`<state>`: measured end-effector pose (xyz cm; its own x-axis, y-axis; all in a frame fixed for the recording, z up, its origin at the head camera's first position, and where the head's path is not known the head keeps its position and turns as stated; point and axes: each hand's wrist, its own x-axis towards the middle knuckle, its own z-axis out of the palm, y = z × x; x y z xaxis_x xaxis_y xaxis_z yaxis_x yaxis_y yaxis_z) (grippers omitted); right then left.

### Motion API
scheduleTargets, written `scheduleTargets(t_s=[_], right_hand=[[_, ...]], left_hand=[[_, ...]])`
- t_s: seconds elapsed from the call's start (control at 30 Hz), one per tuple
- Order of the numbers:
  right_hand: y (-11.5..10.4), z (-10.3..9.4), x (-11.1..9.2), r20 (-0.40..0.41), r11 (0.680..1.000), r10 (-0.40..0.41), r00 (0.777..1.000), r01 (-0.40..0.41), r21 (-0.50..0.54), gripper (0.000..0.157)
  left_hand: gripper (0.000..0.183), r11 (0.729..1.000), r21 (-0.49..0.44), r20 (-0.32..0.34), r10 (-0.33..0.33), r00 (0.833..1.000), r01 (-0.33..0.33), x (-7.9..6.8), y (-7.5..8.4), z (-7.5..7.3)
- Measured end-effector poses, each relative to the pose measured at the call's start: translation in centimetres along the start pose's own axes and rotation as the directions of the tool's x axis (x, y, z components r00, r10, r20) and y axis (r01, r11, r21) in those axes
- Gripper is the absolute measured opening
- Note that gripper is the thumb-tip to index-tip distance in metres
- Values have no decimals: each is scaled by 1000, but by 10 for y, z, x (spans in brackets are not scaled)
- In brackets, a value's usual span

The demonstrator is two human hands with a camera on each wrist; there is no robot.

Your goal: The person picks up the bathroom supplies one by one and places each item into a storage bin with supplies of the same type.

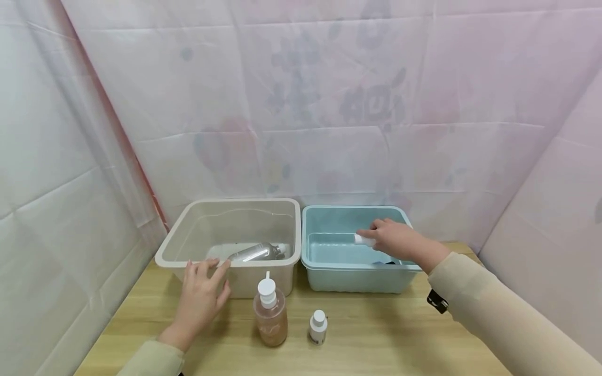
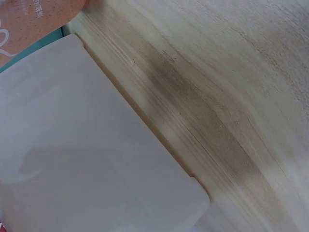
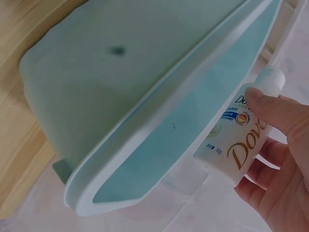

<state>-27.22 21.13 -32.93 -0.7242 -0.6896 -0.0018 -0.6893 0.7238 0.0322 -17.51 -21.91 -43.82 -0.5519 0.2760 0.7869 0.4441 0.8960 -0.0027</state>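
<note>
In the right wrist view my right hand [image 3: 280, 150] grips a small white Dove bottle [image 3: 236, 133], thumb on one side and fingers curled round the other. The head view puts this right hand [image 1: 395, 240] over the light blue bin [image 1: 357, 279], with the bottle's white cap end [image 1: 363, 239] showing past the fingers. At the front rim of the beige bin [image 1: 244, 282] is my left hand [image 1: 199, 295], its fingers spread and holding nothing. A clear bottle [image 1: 256, 253] lies inside that beige bin. The left hand is out of sight in the left wrist view.
A pump bottle of pinkish-orange liquid [image 1: 271, 318] stands before the beige bin. To its right is a small white capped bottle [image 1: 318, 327]. Something dark [image 1: 389, 262] lies in the blue bin, mostly hidden. Hanging sheets [image 1: 329, 104] enclose the wooden table [image 1: 376, 334].
</note>
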Motion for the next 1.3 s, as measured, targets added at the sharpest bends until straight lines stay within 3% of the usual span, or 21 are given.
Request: scheduleTargets(t_s=[0.3, 0.57, 1.0, 1.3], right_hand=[[7, 5, 9, -18, 999, -15, 1000, 14, -52, 50], [11, 3, 14, 6, 1000, 6, 1000, -6, 7, 50], [21, 0, 13, -21, 999, 12, 1000, -11, 36, 50], [21, -1, 14, 15, 996, 42, 999, -43, 83, 50]], left_hand=[[42, 1000, 18, 16, -7, 1000, 7, 3, -2, -2], [41, 999, 28, 21, -16, 1000, 16, 4, -1, 0], [41, 1000, 9, 19, -12, 1000, 12, 11, 2, 6], [40, 1000, 6, 6, -2, 1000, 2, 9, 1, 7]])
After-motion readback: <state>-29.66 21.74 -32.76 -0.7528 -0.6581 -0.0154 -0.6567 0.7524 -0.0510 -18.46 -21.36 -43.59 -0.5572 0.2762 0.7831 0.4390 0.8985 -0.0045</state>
